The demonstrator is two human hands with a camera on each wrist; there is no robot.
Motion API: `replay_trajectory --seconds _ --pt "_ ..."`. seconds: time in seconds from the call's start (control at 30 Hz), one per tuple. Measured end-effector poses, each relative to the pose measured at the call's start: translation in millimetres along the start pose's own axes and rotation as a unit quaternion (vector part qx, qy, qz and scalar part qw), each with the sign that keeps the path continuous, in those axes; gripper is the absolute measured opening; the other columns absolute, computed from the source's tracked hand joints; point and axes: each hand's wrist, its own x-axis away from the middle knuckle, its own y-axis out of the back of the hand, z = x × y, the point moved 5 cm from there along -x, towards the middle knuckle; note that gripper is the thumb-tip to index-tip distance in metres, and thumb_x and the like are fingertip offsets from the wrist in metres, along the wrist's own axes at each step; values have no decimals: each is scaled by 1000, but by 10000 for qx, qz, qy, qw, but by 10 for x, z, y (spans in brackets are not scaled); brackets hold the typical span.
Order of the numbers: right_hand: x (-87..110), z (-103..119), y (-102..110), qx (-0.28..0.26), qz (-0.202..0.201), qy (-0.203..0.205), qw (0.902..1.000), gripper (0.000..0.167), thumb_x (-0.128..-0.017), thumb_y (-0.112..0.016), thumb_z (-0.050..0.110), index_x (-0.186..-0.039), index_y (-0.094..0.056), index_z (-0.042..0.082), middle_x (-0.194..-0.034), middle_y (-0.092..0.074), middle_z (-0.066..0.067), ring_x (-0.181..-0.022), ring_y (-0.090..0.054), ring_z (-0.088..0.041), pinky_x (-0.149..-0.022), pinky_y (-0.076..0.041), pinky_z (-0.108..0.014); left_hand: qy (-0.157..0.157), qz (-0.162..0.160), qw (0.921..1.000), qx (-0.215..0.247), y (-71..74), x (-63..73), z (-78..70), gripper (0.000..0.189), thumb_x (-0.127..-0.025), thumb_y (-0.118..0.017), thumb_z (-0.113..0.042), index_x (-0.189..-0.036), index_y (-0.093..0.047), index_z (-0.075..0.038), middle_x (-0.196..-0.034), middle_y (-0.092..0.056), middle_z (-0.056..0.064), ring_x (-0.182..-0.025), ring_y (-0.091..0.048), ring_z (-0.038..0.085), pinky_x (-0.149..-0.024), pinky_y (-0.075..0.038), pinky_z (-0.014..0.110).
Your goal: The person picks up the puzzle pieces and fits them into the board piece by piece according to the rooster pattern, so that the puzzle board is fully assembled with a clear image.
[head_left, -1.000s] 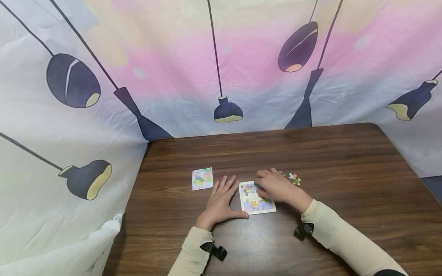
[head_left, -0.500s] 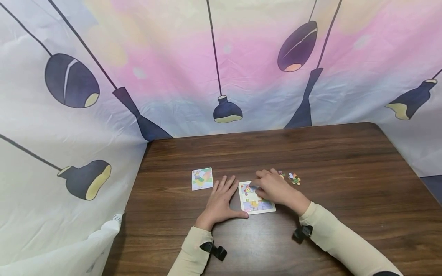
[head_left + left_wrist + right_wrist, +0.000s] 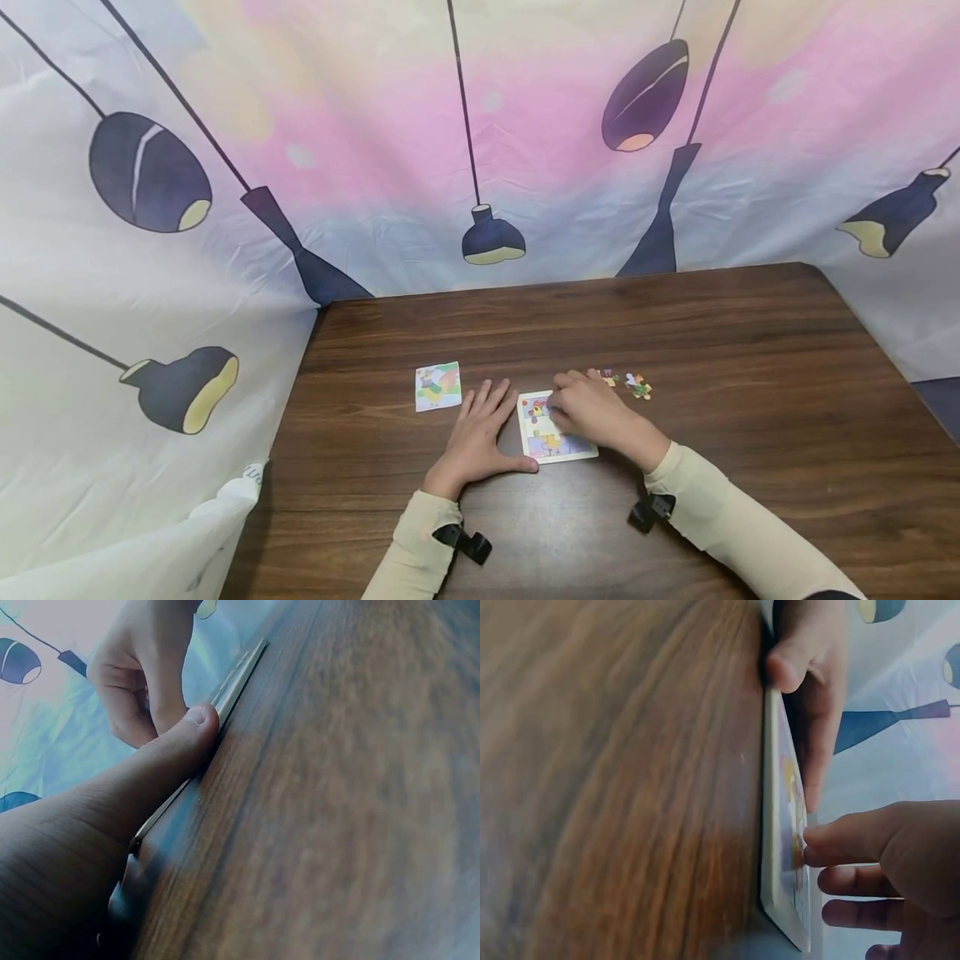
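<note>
A small jigsaw puzzle board [image 3: 555, 446] with a pale frame lies on the table, partly filled with coloured pieces; a pale gap crosses its middle. My left hand [image 3: 476, 437] lies flat beside it, fingers spread and thumb against its near left corner. Over the board's right part, my right hand [image 3: 592, 410] is bent down, thumb and forefinger pinching a puzzle piece that the fingers mostly hide. In the right wrist view, the thumb and forefinger tips [image 3: 815, 837] meet close to the board's surface.
A square picture card [image 3: 438, 387] lies left of the board. Several loose puzzle pieces [image 3: 639, 386] sit beyond my right hand. The brown wooden table [image 3: 720, 333] ends at a curtain [image 3: 555, 167] printed with lamps.
My right hand has shifted and turned slightly over the board, and its fingertips cover a different part of the puzzle. The left hand has stayed in place.
</note>
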Motion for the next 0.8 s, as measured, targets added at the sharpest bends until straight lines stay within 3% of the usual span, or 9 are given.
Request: replay_trajectory --seconds 0.2,0.33,0.47,0.6,0.8 --pt "182 -319 86 -530 -128 -491 9973 26 -94 -81 22 -117 -81 11 -92 -63 2 -83 -56 -15 -72 -39 -35 -13 48 10000 -24 6 2 -6 122 -77 -82 -72 -169 -28 -13 -176 -18 7 -163 -6 33 -130 -4 56" --pt "362 -651 196 -700 -372 -947 9923 33 -92 -84 20 -123 -79 7 -101 -67 -4 -92 -60 -23 -75 -37 -39 -14 43 10000 -74 23 7 -2 122 -77 -81 -73 -169 -27 -13 -176 -18 7 -163 -6 32 -131 -4 56" --pt "473 -876 232 -781 -259 -1276 9884 41 -92 -85 22 -129 -76 4 -108 -65 -8 -96 -57 -28 -74 -33 -40 -14 30 9999 -123 37 14 10 123 -76 -82 -72 -169 -28 -13 -176 -17 7 -163 -6 32 -131 -4 55" --pt "492 -948 199 -857 -45 -1323 9875 40 -94 -83 24 -128 -76 5 -110 -63 -8 -99 -55 -29 -75 -32 -40 -30 53 9999 -105 32 17 15 123 -76 -83 -72 -168 -28 -12 -176 -18 7 -163 -6 32 -131 -4 55" --pt "469 -949 192 -774 -67 -1275 9888 30 -92 -85 22 -117 -79 5 -106 -63 -4 -98 -55 -27 -77 -34 -43 -26 29 10000 -71 -7 0 13 122 -77 -81 -75 -168 -28 -13 -176 -17 6 -163 -6 31 -131 -4 55"
